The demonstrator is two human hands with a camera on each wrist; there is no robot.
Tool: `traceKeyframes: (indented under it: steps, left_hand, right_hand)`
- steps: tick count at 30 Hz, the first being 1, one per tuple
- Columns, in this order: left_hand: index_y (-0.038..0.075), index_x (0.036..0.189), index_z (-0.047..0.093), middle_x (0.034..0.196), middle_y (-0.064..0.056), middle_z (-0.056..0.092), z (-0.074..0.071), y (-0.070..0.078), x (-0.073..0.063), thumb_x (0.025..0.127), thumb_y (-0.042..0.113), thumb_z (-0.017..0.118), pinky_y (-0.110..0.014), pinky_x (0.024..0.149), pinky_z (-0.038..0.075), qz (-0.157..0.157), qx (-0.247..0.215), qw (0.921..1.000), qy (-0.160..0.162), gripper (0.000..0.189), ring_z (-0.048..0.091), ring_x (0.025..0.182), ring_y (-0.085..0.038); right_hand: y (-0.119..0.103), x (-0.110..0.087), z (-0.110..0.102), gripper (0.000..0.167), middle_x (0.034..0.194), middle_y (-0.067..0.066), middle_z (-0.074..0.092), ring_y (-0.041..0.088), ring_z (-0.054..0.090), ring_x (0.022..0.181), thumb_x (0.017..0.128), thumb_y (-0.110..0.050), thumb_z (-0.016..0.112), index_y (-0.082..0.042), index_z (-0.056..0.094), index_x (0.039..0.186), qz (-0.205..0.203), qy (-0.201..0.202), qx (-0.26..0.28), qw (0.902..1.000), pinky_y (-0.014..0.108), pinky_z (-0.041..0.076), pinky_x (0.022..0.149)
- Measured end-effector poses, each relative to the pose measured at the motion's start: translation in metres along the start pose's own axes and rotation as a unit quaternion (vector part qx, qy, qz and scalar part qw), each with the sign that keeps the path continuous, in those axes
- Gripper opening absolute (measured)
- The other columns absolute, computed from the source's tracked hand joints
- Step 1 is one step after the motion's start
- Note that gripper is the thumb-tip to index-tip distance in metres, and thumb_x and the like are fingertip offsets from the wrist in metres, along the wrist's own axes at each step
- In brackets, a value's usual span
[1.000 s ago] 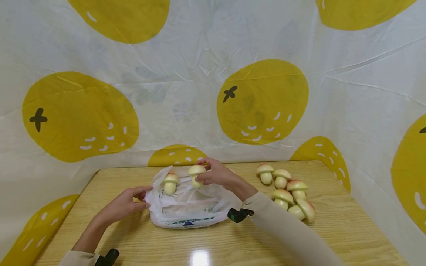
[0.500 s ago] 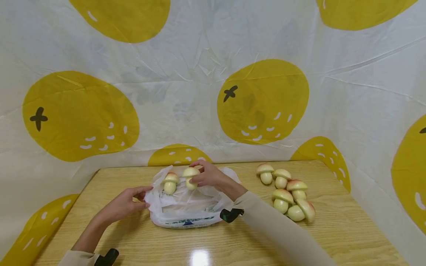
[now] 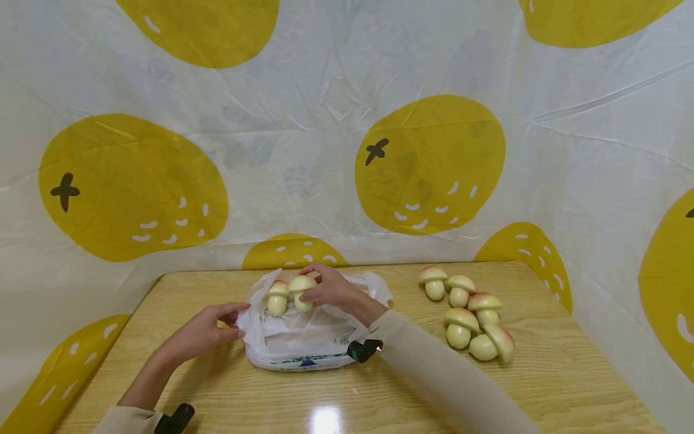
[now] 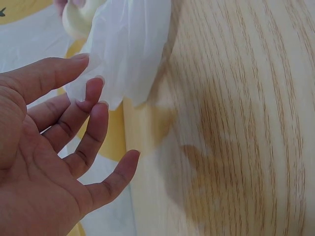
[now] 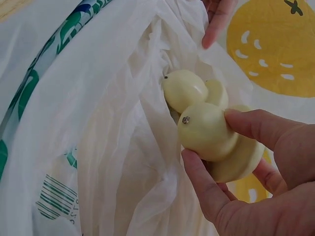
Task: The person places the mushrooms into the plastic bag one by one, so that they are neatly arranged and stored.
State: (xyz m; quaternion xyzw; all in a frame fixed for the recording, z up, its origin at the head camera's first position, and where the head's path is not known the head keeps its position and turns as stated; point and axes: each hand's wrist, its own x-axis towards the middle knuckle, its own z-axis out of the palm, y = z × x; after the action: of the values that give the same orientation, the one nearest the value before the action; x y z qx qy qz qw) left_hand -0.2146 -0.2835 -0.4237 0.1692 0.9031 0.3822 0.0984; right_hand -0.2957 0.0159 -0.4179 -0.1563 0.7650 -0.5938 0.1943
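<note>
A white plastic bag (image 3: 257,348) with green print lies on the table, its mouth spread. My left hand (image 3: 200,331) pinches the bag's left edge between thumb and fingertips; the other fingers are loosely bent. With thumb and fingers, my right hand (image 3: 336,292) grips a toy-like mushroom (image 5: 209,130), pale yellow and glossy, over the bag. Right beside it on the bag sits another mushroom (image 3: 277,305) with a reddish cap. In the right wrist view, the two mushrooms' stems are close together and appear to touch.
Several more mushrooms (image 3: 458,319) stand or lie in a cluster on the right of the wooden table (image 3: 412,392). A white curtain (image 3: 303,169) with yellow fruit prints hangs behind the table and along its sides.
My right hand has moved left with the mushroom, bringing it beside the one on the bag. The left hand keeps its place at the bag's edge.
</note>
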Motion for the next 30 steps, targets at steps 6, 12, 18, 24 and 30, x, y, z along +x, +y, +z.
traceKeyframes:
  steps: [6,12,18,24,30]
  left_hand:
    - [-0.003,0.145,0.053,0.107,-0.007,0.064,0.0002,0.0002,-0.0007,0.093,0.021,0.075,-0.029,0.078,0.047,0.004,0.005,1.0000,-0.001,0.061,0.054,0.101,-0.024]
    - [-0.003,0.144,0.054,0.106,-0.007,0.063,0.0008,-0.0020,-0.0015,0.093,0.021,0.075,-0.027,0.077,0.046,0.006,0.004,1.0000,-0.002,0.061,0.054,0.101,-0.024]
    - [-0.001,0.144,0.054,0.107,-0.007,0.064,0.0009,-0.0020,-0.0018,0.092,0.021,0.075,-0.027,0.078,0.046,0.005,0.006,1.0000,0.003,0.060,0.055,0.102,-0.024]
    - [0.000,0.144,0.055,0.108,-0.006,0.064,0.0008,-0.0012,-0.0014,0.092,0.022,0.076,-0.028,0.079,0.046,0.000,0.003,1.0000,0.006,0.060,0.055,0.102,-0.023]
    - [-0.001,0.144,0.055,0.106,-0.007,0.063,-0.0002,-0.0020,-0.0014,0.092,0.022,0.075,-0.027,0.076,0.045,0.012,0.004,0.9999,0.002,0.060,0.054,0.100,-0.024]
  right_hand:
    - [0.0020,0.0015,0.0059,0.052,0.107,0.017,0.057,0.021,0.059,0.081,0.083,0.002,0.080,-0.005,0.059,0.130,-0.001,0.031,-0.031,0.9991,0.042,0.058,0.076]
    - [0.0038,0.0042,0.0095,0.053,0.105,0.016,0.061,0.019,0.056,0.080,0.080,0.001,0.083,-0.004,0.061,0.127,-0.018,0.061,-0.112,0.9917,0.027,0.051,0.065]
    - [0.0052,0.0052,0.0107,0.055,0.122,0.014,0.066,0.023,0.061,0.096,0.081,-0.009,0.085,-0.006,0.062,0.131,-0.030,0.073,-0.217,0.9731,0.033,0.052,0.079]
    - [0.0087,0.0066,0.0083,0.062,0.140,0.015,0.060,0.031,0.054,0.132,0.084,-0.015,0.083,-0.003,0.060,0.140,-0.050,0.064,-0.268,0.9600,0.044,0.043,0.107]
    - [0.0077,0.0046,0.0042,0.066,0.145,0.016,0.056,0.032,0.049,0.138,0.086,-0.016,0.082,-0.001,0.055,0.144,-0.058,0.061,-0.260,0.9620,0.045,0.040,0.112]
